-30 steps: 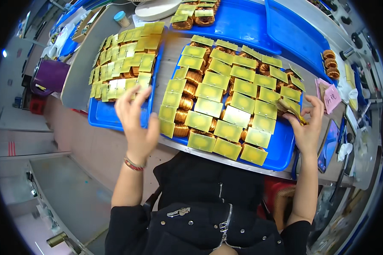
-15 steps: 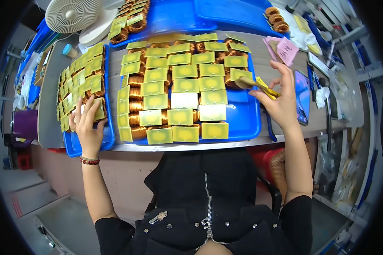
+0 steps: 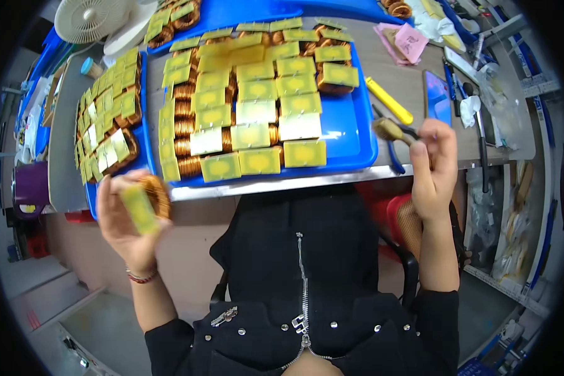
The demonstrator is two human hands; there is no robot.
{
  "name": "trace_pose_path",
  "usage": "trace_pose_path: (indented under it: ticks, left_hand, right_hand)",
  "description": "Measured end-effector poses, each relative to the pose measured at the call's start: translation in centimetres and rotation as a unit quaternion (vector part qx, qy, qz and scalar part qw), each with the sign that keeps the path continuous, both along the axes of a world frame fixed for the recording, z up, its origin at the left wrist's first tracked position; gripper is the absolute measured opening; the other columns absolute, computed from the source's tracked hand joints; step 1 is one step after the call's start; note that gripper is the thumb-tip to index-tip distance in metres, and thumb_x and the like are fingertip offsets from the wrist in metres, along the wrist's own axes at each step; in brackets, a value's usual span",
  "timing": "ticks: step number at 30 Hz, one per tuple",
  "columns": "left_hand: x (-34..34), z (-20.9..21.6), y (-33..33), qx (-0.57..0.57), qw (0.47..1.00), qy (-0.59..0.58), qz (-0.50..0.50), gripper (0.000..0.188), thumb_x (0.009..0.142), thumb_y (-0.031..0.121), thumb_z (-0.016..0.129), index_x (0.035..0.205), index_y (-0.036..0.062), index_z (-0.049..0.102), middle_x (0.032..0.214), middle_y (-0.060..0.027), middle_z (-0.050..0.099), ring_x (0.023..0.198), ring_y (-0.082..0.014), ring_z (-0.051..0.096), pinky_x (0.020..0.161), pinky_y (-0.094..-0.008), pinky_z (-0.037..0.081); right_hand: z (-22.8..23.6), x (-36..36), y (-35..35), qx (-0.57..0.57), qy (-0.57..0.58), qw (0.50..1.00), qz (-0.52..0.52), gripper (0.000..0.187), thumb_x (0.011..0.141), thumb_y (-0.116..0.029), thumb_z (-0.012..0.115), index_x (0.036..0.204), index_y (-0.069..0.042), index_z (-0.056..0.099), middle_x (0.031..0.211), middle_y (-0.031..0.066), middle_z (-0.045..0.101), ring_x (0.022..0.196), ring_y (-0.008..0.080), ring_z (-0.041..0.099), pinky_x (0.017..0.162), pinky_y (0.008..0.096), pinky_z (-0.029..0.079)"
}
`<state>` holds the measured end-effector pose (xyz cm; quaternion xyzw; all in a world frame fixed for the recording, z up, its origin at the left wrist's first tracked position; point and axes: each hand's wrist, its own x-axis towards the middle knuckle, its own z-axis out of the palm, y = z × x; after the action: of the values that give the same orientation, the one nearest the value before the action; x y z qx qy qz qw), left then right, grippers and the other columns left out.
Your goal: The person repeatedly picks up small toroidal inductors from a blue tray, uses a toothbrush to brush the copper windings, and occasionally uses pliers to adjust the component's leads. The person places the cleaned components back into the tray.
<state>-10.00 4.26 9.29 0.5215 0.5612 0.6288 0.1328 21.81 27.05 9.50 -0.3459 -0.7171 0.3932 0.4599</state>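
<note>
My left hand (image 3: 122, 229) grips a copper-wire coil (image 3: 158, 195) with a yellow board (image 3: 139, 208) on it, held off the table's front edge beside the narrow blue tray (image 3: 91, 199). Both hand and coil are blurred by motion. In my right hand (image 3: 433, 169) is a small brush (image 3: 388, 130) with tan bristles, its head pointing left, pinched between thumb and fingers. Many more board-topped coils (image 3: 240, 166) stand in rows in the wide blue tray (image 3: 371, 141) at the middle; others (image 3: 116, 150) fill the narrow tray on the left.
Right of the wide tray lie a yellow utility knife (image 3: 388, 100), blue-handled pliers (image 3: 395, 158) and a phone (image 3: 438, 94). Pink paper (image 3: 410, 42) is farther back. A white fan (image 3: 91, 19) and a blue-capped jar (image 3: 91, 67) stand at the far left.
My left hand has taken a coil from the narrow tray and drawn it toward me. My right hand has moved nearer and right with the brush; the yellow knife now lies apart from it.
</note>
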Motion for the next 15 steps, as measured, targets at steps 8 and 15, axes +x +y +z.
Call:
trace_pose_path:
  ticks: [8,15]
  left_hand:
    - [12.8,-2.4,2.8,-0.078,0.975,-0.056,-0.199,0.093,0.058,0.000,0.080,0.135,-0.0033,0.028,0.096,-0.0126,0.062,0.096,-0.0254,0.061,0.087,-0.0383,0.046]
    - [14.8,-2.2,3.7,-0.141,0.933,-0.223,-0.243,0.106,0.058,-0.004,0.079,0.140,0.0008,0.013,0.101,-0.0121,0.060,0.099,-0.0225,0.059,0.091,-0.0358,0.043]
  right_hand:
    - [0.8,-0.7,-7.6,0.298,-0.186,0.921,0.168,0.019,0.059,-0.012,0.075,0.068,-0.008,0.059,0.074,0.0046,0.054,0.051,0.0165,0.050,0.043,0.0271,0.038]
    - [0.9,1.9,-8.2,0.263,-0.219,0.926,0.162,0.020,0.062,-0.014,0.077,0.068,-0.009,0.059,0.082,0.0031,0.055,0.052,0.0137,0.053,0.045,0.0245,0.038]
